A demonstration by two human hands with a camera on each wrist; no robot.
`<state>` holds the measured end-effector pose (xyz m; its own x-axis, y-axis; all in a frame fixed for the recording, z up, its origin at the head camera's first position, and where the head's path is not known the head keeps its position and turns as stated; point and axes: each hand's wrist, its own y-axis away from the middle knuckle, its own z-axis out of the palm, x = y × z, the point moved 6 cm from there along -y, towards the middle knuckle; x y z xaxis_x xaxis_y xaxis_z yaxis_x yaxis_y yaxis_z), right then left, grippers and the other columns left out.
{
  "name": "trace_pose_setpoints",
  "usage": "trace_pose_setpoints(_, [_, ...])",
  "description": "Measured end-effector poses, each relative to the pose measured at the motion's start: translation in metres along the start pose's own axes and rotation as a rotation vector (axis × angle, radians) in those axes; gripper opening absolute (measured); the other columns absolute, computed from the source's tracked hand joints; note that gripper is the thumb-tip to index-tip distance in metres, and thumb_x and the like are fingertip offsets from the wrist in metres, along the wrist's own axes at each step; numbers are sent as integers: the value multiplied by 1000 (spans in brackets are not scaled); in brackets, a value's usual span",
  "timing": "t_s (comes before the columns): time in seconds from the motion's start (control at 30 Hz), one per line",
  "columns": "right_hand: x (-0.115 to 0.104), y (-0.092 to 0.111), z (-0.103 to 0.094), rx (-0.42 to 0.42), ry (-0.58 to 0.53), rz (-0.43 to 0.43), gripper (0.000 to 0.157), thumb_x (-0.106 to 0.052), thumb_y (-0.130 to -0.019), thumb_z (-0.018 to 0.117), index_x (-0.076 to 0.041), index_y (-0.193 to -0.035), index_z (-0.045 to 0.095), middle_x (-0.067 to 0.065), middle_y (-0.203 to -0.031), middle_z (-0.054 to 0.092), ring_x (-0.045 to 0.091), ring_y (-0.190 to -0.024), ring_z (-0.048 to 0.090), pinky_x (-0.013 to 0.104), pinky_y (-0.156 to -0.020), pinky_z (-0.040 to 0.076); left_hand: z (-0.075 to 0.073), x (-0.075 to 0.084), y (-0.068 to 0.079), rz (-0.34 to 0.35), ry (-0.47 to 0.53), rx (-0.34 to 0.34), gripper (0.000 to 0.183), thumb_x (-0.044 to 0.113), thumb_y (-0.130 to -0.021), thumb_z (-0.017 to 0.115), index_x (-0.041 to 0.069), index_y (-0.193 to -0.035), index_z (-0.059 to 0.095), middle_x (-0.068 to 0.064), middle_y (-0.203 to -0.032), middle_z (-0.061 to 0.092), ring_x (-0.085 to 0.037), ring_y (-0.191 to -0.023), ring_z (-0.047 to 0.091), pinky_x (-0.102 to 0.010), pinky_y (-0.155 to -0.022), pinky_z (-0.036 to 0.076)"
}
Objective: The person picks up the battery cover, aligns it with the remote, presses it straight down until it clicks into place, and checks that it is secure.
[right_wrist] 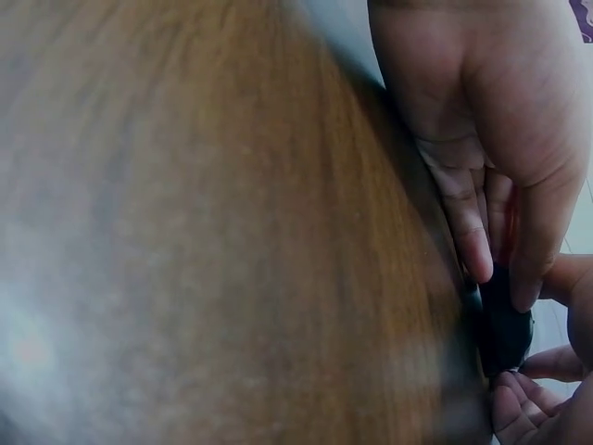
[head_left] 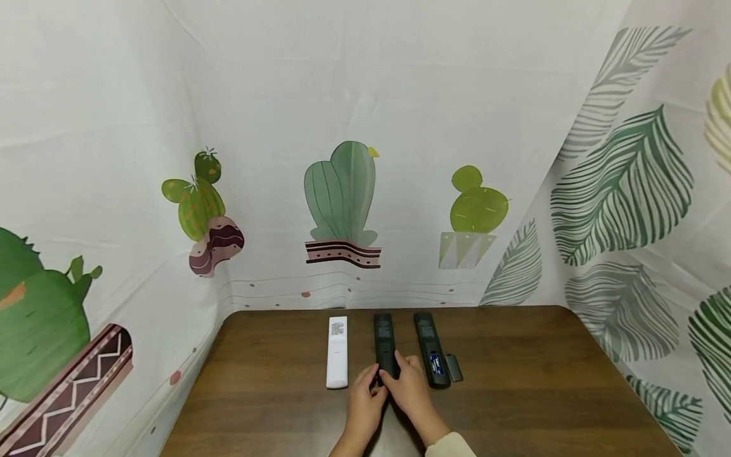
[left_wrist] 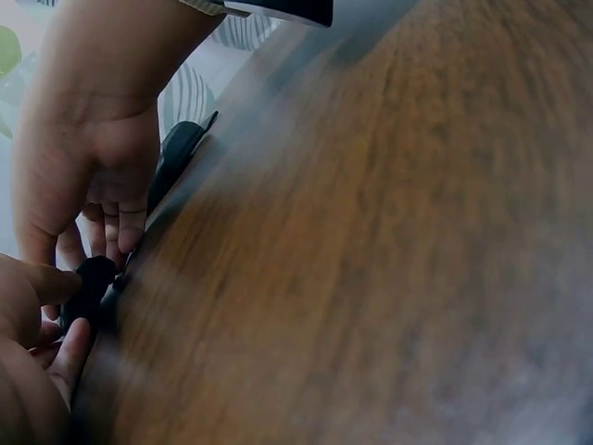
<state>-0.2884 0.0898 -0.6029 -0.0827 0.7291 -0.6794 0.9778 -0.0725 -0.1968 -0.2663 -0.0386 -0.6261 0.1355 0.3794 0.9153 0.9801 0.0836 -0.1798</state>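
A black remote control (head_left: pixel 384 336) lies back up in the middle of the table, its lower end partly covered by both hands. My left hand (head_left: pixel 364 406) holds it near the bottom left, thumb and fingers about its end. My right hand (head_left: pixel 409 388) grips the lower right side, thumb on the back. The dark end of the remote (left_wrist: pixel 88 292) shows between the fingers in the left wrist view. To the right lies a second black remote (head_left: pixel 427 336) with its battery compartment uncovered and blue batteries (head_left: pixel 436 364) inside. A loose battery cover (head_left: pixel 454 367) lies beside it.
A white remote control (head_left: pixel 337 352) lies back up to the left of the hands. Everything rests on a brown wooden table (head_left: pixel 263 381). A white curtain (head_left: pixel 411 127) printed with cacti and leaves hangs behind the table and at its sides.
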Motion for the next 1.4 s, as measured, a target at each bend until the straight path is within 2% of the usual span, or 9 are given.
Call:
trace_pose_setpoints(0.2, [0,1,-1,2,-7,-5,65,-28,-84,80,10,-133,60,19,-106,57,30,-93,62,46,-81,53,1,-2,0,-7,-25,-15,49,-2,-84,70,-8,-132,61,-20,-136,62,-24,-114,62,-16,-77,56])
trace_pose_setpoints(0.33, [0,1,-1,4,-10,-5,65,-28,-84,80,9,-133,60,19,-107,58,30,-94,62,46,-81,53,1,-3,0,-2,-39,-21,49,-2,-85,70,-8,-132,61,-21,-135,62,-22,-110,63,-17,-76,55])
trace_pose_setpoints(0.63, [1,3,-1,3,-21,6,66,-29,-84,80,8,-134,59,19,-110,57,31,-98,61,47,-83,52,0,3,2,40,-16,17,48,-5,-82,71,-11,-128,62,-21,-127,63,-16,-101,63,-17,-74,56])
trace_pose_setpoints(0.77, [1,3,-1,-8,-41,20,65,-29,-86,78,9,-135,59,20,-113,58,33,-102,61,49,-87,52,-1,3,3,21,13,22,49,-7,-80,71,-11,-129,62,-20,-124,61,-15,-96,62,-17,-72,56])
trace_pose_setpoints(0.83, [1,3,-1,-11,-61,27,63,-29,-87,76,8,-135,58,21,-115,58,33,-103,62,49,-88,52,-1,3,3,6,34,26,50,-7,-80,71,-10,-129,62,-21,-124,60,-19,-98,63,-18,-74,57])
trace_pose_setpoints(0.93, [2,3,-2,-8,-112,41,59,-27,-90,74,7,-135,59,21,-117,59,28,-100,61,44,-85,53,-2,2,2,-22,74,21,51,-6,-80,72,-7,-130,62,-20,-124,59,-26,-105,63,-21,-77,58])
trace_pose_setpoints(1.03, [2,3,-4,3,-162,49,55,-25,-91,72,4,-135,59,19,-118,59,22,-94,59,34,-79,50,-4,3,1,-56,108,21,49,-3,-81,73,-4,-129,63,-18,-122,59,-27,-108,61,-21,-78,57])
trace_pose_setpoints(1.23, [4,5,-10,39,-233,32,45,-19,-92,71,-2,-132,62,15,-121,60,19,-93,59,26,-77,49,-12,8,3,-98,119,64,36,1,-83,72,2,-118,67,-12,-112,61,-15,-93,59,-19,-75,50])
trace_pose_setpoints(1.4, [5,5,-22,64,-271,11,34,-13,-94,68,-7,-127,66,12,-123,59,17,-96,61,24,-75,50,-13,16,5,-101,111,62,28,2,-83,73,5,-111,69,-7,-105,61,-8,-84,56,-19,-72,46])
